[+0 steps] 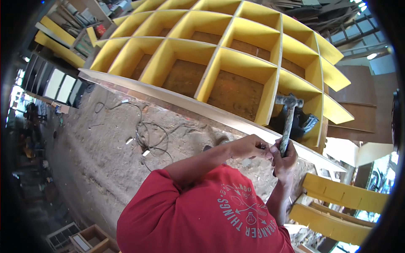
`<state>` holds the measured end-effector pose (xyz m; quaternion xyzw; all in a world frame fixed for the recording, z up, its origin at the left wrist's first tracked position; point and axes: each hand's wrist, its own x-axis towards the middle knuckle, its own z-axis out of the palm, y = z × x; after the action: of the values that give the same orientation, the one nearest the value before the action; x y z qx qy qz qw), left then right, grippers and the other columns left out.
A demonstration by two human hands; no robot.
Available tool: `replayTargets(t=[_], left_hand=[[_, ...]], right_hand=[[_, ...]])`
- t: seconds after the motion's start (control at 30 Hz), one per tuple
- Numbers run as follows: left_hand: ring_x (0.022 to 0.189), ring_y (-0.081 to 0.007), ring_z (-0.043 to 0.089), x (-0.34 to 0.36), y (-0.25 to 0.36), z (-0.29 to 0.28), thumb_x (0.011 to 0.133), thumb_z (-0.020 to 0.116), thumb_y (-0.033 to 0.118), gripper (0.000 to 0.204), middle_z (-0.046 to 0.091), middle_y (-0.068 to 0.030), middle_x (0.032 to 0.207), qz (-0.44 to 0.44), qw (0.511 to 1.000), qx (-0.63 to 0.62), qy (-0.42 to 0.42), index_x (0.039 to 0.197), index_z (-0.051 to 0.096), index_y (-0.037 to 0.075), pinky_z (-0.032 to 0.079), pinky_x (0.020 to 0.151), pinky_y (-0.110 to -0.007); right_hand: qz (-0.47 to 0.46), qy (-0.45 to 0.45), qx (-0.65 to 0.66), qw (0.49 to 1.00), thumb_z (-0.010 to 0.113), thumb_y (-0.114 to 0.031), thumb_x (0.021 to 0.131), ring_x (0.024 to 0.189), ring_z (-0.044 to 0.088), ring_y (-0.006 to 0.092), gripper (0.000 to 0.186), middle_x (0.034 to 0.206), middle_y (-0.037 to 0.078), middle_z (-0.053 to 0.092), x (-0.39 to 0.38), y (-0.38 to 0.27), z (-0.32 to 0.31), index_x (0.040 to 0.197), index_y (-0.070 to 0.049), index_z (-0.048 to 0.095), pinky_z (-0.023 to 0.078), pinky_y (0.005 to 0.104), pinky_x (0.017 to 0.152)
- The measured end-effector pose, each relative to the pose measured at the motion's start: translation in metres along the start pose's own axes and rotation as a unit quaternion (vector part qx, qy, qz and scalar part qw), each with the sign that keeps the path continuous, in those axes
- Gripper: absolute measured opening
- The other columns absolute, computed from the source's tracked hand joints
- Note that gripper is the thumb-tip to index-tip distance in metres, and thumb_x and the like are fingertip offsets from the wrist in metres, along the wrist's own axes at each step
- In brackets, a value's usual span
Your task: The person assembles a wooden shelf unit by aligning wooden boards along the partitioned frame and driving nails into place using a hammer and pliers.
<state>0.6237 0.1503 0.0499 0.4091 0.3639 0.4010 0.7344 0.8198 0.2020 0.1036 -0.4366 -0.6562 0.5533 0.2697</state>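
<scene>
Wrapped closed around the lower handle of a hammer (288,123) in the right hand (284,158), with head uppermost. Curled loosely in the left hand (255,147), just beside the right thumb; cannot tell whether closed on anything small. Judged a preparatory pause rather than a stroke. Before striking, clear the left fingers and set a full grip. Find the hammer at the near edge of the yellow lattice (249,63), toward its right corner, in front of a black bundle (301,123).

The hammer handle (288,122) is mottled grey, the grid frame (249,65) yellow, the shirt (177,219) red with pale print (251,218).
</scene>
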Motion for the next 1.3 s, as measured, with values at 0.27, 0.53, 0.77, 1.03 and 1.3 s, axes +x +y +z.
replayTargets(t=[0.27,0.53,0.77,1.03,1.3], left_hand=[[0.055,-0.0034,0.040,-0.107,-0.065,-0.016,0.102,0.072,0.025,0.025,0.055,0.0063,0.070,-0.055,0.979,-0.082,0.180,0.110,0.076,0.002,0.029,0.051,-0.024],[0.053,-0.0010,0.036,-0.163,-0.070,-0.083,0.103,0.073,0.029,0.026,0.052,0.0097,0.068,-0.054,0.958,-0.008,0.282,0.108,0.077,0.004,0.026,0.049,-0.022],[0.076,-0.0084,0.066,-0.180,-0.058,-0.174,0.097,0.079,0.033,0.031,0.071,0.0004,0.080,-0.057,0.952,0.155,0.258,0.105,0.080,0.004,0.051,0.067,-0.028],[0.086,-0.0366,0.072,-0.168,-0.049,-0.260,0.095,0.071,0.037,0.033,0.075,-0.0185,0.090,-0.035,0.903,0.413,0.118,0.100,0.077,0.005,0.055,0.081,-0.045],[0.087,-0.0383,0.073,-0.129,-0.058,-0.280,0.098,0.068,0.039,0.034,0.075,-0.0169,0.092,-0.003,0.900,0.435,-0.032,0.102,0.079,0.007,0.055,0.080,-0.050]], right_hand=[[0.002,0.002,-0.053,0.999,0.072,-0.022,0.102,0.052,0.049,0.0043,0.027,0.072,-0.001,0.058,-0.059,0.043,0.055,0.116,0.001,0.067,0.038,0.0245,0.048],[-0.001,-0.014,-0.160,0.987,0.074,-0.020,0.101,0.058,0.048,0.0049,0.034,0.067,-0.003,0.055,-0.080,0.064,0.099,0.125,0.002,0.068,0.039,0.0270,0.052],[-0.047,-0.015,-0.120,0.992,0.075,-0.019,0.100,0.065,0.051,0.0113,0.039,0.073,0.007,0.057,-0.030,-0.006,0.173,0.130,0.003,0.064,0.045,0.0317,0.060],[-0.048,0.015,-0.252,0.967,0.075,-0.012,0.097,0.078,0.077,0.0285,0.045,0.099,0.023,0.075,0.025,-0.030,0.231,0.136,0.004,0.061,0.058,0.0366,0.069],[0.034,0.032,-0.307,0.951,0.072,-0.016,0.099,0.078,0.077,0.0303,0.044,0.093,0.022,0.075,0.034,-0.026,0.252,0.139,0.000,0.061,0.058,0.0378,0.070]])
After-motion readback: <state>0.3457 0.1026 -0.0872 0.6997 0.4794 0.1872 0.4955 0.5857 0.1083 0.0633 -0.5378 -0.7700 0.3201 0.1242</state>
